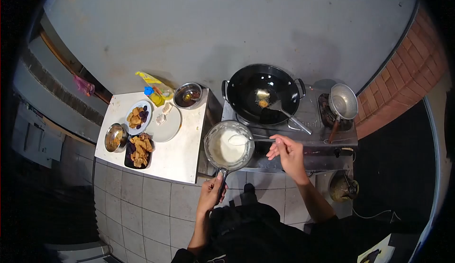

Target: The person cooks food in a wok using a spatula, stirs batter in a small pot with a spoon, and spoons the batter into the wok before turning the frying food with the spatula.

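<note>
One hand (211, 194) grips the saucepan (211, 144), the right hand (288, 155) a spoon (256, 140).

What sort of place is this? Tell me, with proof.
Probably a kitchen: fried-looking food on a white table, a black wok, and a held pan of white mixture.

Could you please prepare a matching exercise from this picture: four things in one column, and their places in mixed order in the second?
Things:
1. spoon
2. saucepan
3. wok
4. blue-capped bottle

Places:
A. on the white table
B. in the left hand
C. on the stove
D. in the right hand

Pairs: 1-D, 2-B, 3-C, 4-A
</note>
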Demonstrator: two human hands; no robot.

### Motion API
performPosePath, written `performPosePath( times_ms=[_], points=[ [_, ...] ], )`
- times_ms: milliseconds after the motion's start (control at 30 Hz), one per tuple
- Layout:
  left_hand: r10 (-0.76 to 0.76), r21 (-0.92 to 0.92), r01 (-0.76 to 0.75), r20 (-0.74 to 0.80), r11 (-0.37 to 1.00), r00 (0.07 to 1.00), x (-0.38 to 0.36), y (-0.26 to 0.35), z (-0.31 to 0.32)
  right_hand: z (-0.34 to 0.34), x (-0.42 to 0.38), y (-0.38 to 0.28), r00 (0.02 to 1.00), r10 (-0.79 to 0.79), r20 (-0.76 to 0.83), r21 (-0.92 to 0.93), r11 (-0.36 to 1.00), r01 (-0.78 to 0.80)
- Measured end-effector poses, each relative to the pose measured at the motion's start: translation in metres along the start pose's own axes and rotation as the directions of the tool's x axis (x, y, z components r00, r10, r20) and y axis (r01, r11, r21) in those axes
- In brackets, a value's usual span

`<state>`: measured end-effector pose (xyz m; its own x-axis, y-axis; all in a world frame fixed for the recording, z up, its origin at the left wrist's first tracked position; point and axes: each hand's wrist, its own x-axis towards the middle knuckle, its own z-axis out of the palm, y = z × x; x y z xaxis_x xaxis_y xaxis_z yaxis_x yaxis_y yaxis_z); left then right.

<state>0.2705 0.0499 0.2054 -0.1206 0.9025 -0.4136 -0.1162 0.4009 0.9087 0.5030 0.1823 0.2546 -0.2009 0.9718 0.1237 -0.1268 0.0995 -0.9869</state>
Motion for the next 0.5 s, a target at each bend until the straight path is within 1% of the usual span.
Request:
performPosePath(
  times_ms=[33, 100, 133, 233, 267, 367, 400, 433, 500],
  points=[
    [0.027, 0.006, -0.027, 0.015, 1.000, 1.000, -0.005, -0.002, -0.006, 0.008, -0.010, -0.001, 0.996, -0.084, 0.031, -0.120, 0.989, 0.087],
    [0.061, 0.028, -0.063, 0.049, 0.998, 0.997, -0.017, -0.005, -0.019, 0.025, -0.031, -0.006, 0.966, -0.231, 0.115, -0.343, 0.903, 0.257],
    [0.069, 0.041, -0.072, 0.068, 0.997, 0.995, -0.024, -0.005, -0.025, 0.033, -0.041, -0.007, 0.933, -0.325, 0.156, -0.374, 0.854, 0.361],
    [0.078, 0.068, -0.089, 0.144, 0.994, 0.987, -0.040, -0.015, -0.048, 0.059, -0.082, -0.012, 0.899, -0.410, 0.155, -0.502, 0.751, 0.429],
    [0.078, 0.081, -0.093, 0.178, 0.992, 0.981, -0.046, -0.017, -0.055, 0.064, -0.102, -0.012, 0.912, -0.382, 0.149, -0.587, 0.709, 0.392],
    [0.071, 0.085, -0.100, 0.295, 0.991, 0.953, -0.055, -0.037, -0.066, 0.083, -0.165, -0.008, 0.882, -0.458, 0.112, -0.707, 0.587, 0.394],
    [0.065, 0.077, -0.096, 0.334, 0.992, 0.940, -0.058, -0.045, -0.066, 0.090, -0.185, -0.005, 0.876, -0.470, 0.107, -0.722, 0.570, 0.393],
    [0.052, 0.090, -0.093, 0.381, 0.992, 0.923, -0.061, -0.051, -0.065, 0.099, -0.205, -0.001, 0.874, -0.482, 0.060, -0.745, 0.561, 0.361],
    [0.021, 0.122, -0.089, 0.468, 0.989, 0.883, -0.070, -0.056, -0.059, 0.108, -0.235, -0.013, 0.923, -0.381, -0.054, -0.768, 0.607, 0.205]
  ],
)
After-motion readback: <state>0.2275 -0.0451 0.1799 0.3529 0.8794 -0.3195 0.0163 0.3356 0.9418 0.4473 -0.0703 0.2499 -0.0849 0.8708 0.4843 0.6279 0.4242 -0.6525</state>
